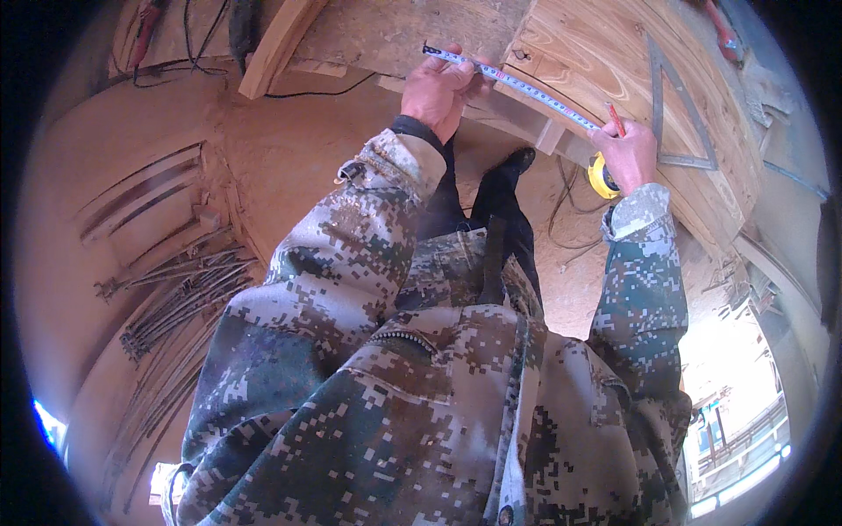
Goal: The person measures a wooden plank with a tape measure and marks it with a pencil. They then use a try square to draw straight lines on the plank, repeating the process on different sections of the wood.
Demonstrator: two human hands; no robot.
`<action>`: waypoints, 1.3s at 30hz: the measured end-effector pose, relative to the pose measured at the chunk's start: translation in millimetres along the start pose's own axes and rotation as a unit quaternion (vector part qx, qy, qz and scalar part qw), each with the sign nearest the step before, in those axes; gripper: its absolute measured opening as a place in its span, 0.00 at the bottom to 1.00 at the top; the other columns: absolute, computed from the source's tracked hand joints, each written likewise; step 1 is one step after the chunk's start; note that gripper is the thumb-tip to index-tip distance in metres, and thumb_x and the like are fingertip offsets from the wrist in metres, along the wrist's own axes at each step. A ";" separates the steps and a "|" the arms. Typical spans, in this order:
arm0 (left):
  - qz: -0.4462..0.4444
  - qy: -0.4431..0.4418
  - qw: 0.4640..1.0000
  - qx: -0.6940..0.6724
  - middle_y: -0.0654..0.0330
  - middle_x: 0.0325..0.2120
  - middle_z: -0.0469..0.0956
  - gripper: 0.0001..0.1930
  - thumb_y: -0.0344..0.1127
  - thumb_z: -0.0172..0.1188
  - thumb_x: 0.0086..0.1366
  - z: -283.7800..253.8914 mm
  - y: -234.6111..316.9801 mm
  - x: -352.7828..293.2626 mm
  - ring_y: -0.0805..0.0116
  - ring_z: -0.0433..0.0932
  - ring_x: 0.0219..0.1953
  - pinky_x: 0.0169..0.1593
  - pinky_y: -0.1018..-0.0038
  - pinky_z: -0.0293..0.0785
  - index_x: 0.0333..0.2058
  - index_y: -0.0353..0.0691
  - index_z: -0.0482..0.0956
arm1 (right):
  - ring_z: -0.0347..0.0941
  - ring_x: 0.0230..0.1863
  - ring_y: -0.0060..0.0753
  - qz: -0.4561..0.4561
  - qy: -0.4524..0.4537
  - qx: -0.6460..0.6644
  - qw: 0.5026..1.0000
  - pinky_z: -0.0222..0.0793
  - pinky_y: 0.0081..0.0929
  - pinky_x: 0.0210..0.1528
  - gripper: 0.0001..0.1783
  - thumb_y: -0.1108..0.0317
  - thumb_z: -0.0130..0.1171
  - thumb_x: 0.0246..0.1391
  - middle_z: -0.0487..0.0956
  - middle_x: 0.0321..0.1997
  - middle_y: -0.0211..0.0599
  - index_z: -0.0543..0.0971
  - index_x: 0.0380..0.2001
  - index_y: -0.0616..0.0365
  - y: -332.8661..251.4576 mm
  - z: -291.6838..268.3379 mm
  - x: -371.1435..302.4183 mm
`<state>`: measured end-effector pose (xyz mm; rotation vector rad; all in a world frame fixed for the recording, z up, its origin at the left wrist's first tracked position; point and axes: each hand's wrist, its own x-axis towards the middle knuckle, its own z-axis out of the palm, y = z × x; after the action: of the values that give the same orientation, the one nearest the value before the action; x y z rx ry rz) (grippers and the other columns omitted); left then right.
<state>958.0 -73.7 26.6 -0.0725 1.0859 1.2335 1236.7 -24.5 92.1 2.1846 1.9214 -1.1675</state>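
Note:
A white tape measure blade (535, 92) stretches between my two hands, its dark hooked end poking out past my left fingers. My left hand (438, 90) pinches the blade close to that end. In my right hand (630, 153) is the yellow tape measure case (602, 175), with the blade running out of it. A red pencil (616, 119) also sticks up from between my right fingers. Just beyond the blade lies a wide wooden board (583, 53) with visible grain. A metal triangle square (680, 110) rests on the board, right of my right hand.
A brown workbench top (412, 35) carries a wooden strip (279, 48) at its left. Red-handled tools with cords lie at the far left. Thin rods (189, 289) are heaped on the dusty floor to my left. Loose cable (561, 210) lies below the bench near my feet.

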 end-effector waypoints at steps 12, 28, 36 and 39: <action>0.263 0.005 0.829 0.493 0.38 0.57 0.72 0.34 0.22 0.61 0.55 29.6 -32.2 -56.8 0.39 0.68 0.63 0.67 0.60 0.63 0.63 0.33 0.66 | 0.72 0.25 0.21 0.045 -0.041 0.172 0.983 0.68 0.25 0.31 0.11 0.67 0.71 0.45 0.80 0.23 0.31 0.82 0.23 0.66 5.7 -7.4 -3.1; 0.101 0.016 0.952 0.290 0.43 0.57 0.74 0.30 0.24 0.59 0.62 15.9 -22.8 -48.7 0.56 0.75 0.58 0.58 0.67 0.71 0.63 0.26 0.64 | 0.71 0.26 0.23 -0.021 -0.081 0.066 0.994 0.68 0.26 0.33 0.11 0.67 0.70 0.46 0.78 0.24 0.33 0.81 0.27 0.63 -6.4 -6.3 -5.4; 0.035 0.072 0.996 0.049 0.53 0.41 0.81 0.17 0.28 0.57 0.68 12.7 0.1 -7.9 0.65 0.79 0.39 0.40 0.74 0.70 0.53 0.26 0.74 | 0.74 0.27 0.28 -0.032 -0.078 0.012 0.996 0.69 0.30 0.34 0.13 0.64 0.69 0.47 0.78 0.24 0.37 0.81 0.30 0.63 -4.8 -4.6 -2.4; 0.025 0.028 0.998 0.047 0.57 0.35 0.79 0.09 0.30 0.55 0.70 8.2 1.0 -0.6 0.67 0.77 0.35 0.39 0.76 0.69 0.44 0.30 0.76 | 0.68 0.24 0.20 -0.054 -0.056 -0.004 0.997 0.64 0.25 0.29 0.10 0.69 0.69 0.46 0.73 0.20 0.31 0.78 0.24 0.63 -2.7 -2.9 -1.0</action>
<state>962.4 -69.1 31.8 -0.0072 1.1992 1.2287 1235.8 -23.3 95.9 1.9886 2.0161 -1.2656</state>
